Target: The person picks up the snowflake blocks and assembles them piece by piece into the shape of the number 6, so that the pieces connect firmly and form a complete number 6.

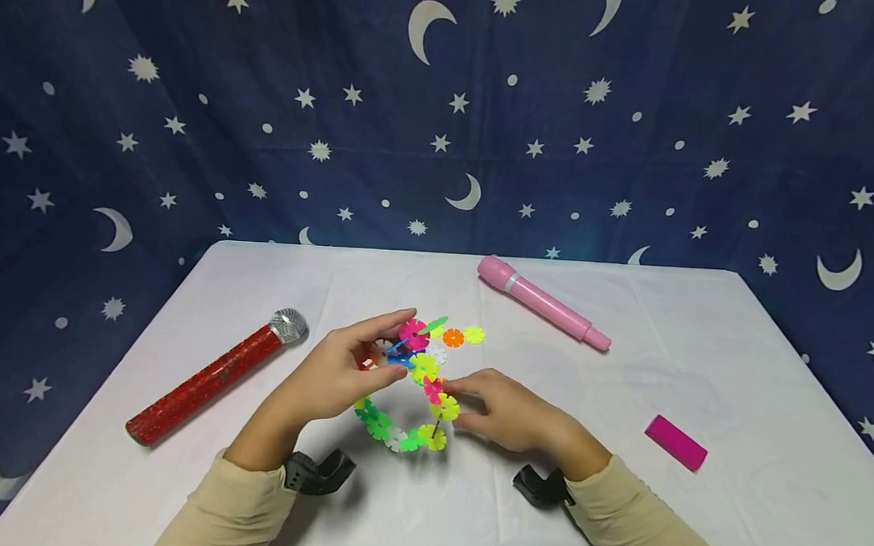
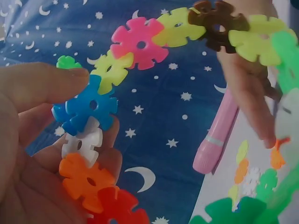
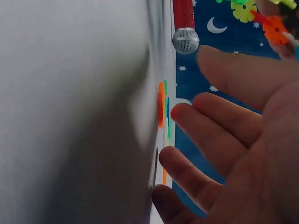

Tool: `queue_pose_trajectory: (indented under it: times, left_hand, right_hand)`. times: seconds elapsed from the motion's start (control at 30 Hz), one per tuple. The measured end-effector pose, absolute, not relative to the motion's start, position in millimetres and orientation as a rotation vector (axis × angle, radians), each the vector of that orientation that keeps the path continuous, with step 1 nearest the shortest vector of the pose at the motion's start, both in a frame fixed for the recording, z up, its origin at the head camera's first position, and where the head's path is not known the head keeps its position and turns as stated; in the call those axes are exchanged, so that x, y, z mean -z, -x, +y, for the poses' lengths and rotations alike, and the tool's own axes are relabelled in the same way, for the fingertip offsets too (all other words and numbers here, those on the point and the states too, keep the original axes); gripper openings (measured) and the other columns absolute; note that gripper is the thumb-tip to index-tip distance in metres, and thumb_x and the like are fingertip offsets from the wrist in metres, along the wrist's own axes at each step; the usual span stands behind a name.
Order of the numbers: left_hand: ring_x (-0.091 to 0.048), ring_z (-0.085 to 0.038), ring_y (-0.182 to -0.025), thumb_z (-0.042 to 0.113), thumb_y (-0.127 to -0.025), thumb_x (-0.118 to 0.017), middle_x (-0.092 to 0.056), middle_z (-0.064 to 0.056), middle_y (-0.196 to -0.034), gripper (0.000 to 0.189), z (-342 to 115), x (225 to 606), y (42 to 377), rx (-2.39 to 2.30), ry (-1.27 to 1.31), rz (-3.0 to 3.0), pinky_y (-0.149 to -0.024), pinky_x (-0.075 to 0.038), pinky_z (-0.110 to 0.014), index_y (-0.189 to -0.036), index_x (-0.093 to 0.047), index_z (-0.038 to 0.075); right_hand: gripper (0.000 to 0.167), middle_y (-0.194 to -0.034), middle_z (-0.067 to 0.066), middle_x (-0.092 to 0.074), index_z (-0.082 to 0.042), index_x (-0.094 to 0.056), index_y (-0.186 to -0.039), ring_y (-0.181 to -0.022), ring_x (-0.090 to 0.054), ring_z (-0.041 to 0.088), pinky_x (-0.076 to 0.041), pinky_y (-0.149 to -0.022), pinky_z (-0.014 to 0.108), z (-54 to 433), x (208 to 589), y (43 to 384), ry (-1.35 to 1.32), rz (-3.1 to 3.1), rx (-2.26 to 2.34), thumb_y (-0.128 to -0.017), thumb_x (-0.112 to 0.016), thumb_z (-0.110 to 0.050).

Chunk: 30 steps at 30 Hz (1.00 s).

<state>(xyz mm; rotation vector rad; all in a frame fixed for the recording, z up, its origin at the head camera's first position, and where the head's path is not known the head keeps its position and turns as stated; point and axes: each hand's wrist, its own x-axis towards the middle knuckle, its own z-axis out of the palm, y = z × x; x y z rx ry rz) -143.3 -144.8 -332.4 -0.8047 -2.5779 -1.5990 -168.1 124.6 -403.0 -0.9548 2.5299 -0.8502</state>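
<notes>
Plain tan left sleeve [image 1: 231, 507] with a matching right sleeve [image 1: 643, 528], both long and kinda wrinkled. Then there's a chunky black left wrist camera [image 1: 318, 472] and a black right wrist camera [image 1: 542, 487], curvy housings on both.

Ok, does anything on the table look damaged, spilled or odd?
Only the red microphone, left of the disc chain: its handle looks blotchy and speckled, which could be wear or just its finish. Nothing looks spilled.
</notes>
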Motion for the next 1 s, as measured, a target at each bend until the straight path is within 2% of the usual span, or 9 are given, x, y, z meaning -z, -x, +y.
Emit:
queue_pose_trajectory:
  times: [0.2, 0.33, 0.47, 0.6, 0.7, 0.8, 0.9, 1.0]
  left_hand:
    - [-0.06, -0.023, -0.087, 0.003, -0.086, -0.075, -0.064, -0.009, -0.127, 0.061, -147.8, 332.5, 144.5, 1.618, 0.793, -2.6, -0.072, -0.053, -0.031, -0.143, -0.056, 0.009]
    - [-0.059, -0.024, -0.087, 0.003, -0.087, -0.075, -0.064, -0.012, -0.126, 0.06, -148.4, 334.4, 145.1, 1.643, 0.792, -2.606, -0.07, -0.052, -0.029, -0.143, -0.055, 0.008]
    - [-0.06, -0.025, -0.089, 0.002, -0.087, -0.075, -0.064, -0.013, -0.125, 0.061, -146.0, 336.6, 145.5, 1.675, 0.794, -2.609, -0.074, -0.053, -0.031, -0.144, -0.054, 0.008]
    - [-0.061, -0.023, -0.094, 0.005, -0.087, -0.075, -0.064, -0.01, -0.123, 0.063, -138.2, 343.5, 147.5, 1.663, 0.797, -2.642, -0.078, -0.053, -0.034, -0.146, -0.053, 0.013]
    - [-0.062, -0.021, -0.103, 0.007, -0.087, -0.076, -0.063, -0.008, -0.126, 0.066, -131.1, 348.5, 148.7, 1.644, 0.827, -2.671, -0.084, -0.052, -0.035, -0.148, -0.051, 0.014]
    - [-0.061, -0.021, -0.108, 0.007, -0.087, -0.076, -0.063, -0.005, -0.128, 0.066, -126.5, 350.9, 148.5, 1.637, 0.847, -2.679, -0.087, -0.052, -0.036, -0.147, -0.051, 0.012]
    - [-0.061, -0.021, -0.105, 0.007, -0.087, -0.077, -0.064, -0.004, -0.124, 0.064, -124.8, 351.5, 148.1, 1.622, 0.833, -2.683, -0.086, -0.053, -0.036, -0.146, -0.052, 0.01]
    - [-0.06, -0.021, -0.103, 0.008, -0.086, -0.077, -0.064, -0.004, -0.121, 0.063, -124.4, 351.4, 147.8, 1.606, 0.822, -2.69, -0.084, -0.052, -0.035, -0.145, -0.053, 0.01]
  right_hand:
    - [0.049, -0.13, 0.006, -0.06, -0.012, -0.063, -0.137, -0.127, -0.046, 0.03, -0.037, -0.105, 0.052, 122.9, 398.7, 164.3, 0.933, 2.573, 0.693, -0.093, -0.07, -0.032]
    - [0.042, -0.122, 0.002, -0.065, -0.012, -0.068, -0.13, -0.123, -0.048, 0.03, -0.036, -0.103, 0.052, 128.6, 393.7, 164.0, 0.888, 2.669, 0.638, -0.092, -0.072, -0.03]
    - [0.037, -0.117, 0.003, -0.067, -0.01, -0.07, -0.124, -0.12, -0.051, 0.032, -0.037, -0.102, 0.053, 137.8, 390.9, 167.0, 0.833, 2.753, 0.633, -0.09, -0.074, -0.024]
    - [0.043, -0.122, 0.006, -0.065, -0.007, -0.066, -0.13, -0.121, -0.052, 0.032, -0.039, -0.104, 0.051, 143.2, 394.0, 171.2, 0.813, 2.746, 0.688, -0.089, -0.075, -0.02]
    - [0.046, -0.126, 0.006, -0.064, -0.007, -0.063, -0.134, -0.122, -0.051, 0.033, -0.04, -0.105, 0.051, 144.8, 396.9, 172.7, 0.826, 2.723, 0.702, -0.09, -0.074, -0.017]
    - [0.041, -0.12, 0.006, -0.065, -0.006, -0.066, -0.129, -0.117, -0.052, 0.031, -0.041, -0.101, 0.049, 144.7, 397.9, 173.7, 0.823, 2.756, 0.679, -0.09, -0.073, -0.013]
    - [0.032, -0.112, 0.005, -0.067, -0.005, -0.07, -0.121, -0.109, -0.054, 0.029, -0.044, -0.097, 0.047, 144.2, 398.3, 175.6, 0.814, 2.807, 0.663, -0.089, -0.072, -0.008]
    - [0.03, -0.109, 0.005, -0.066, -0.004, -0.07, -0.118, -0.102, -0.056, 0.026, -0.047, -0.093, 0.045, 144.8, 398.4, 177.3, 0.782, 2.818, 0.653, -0.088, -0.072, -0.006]
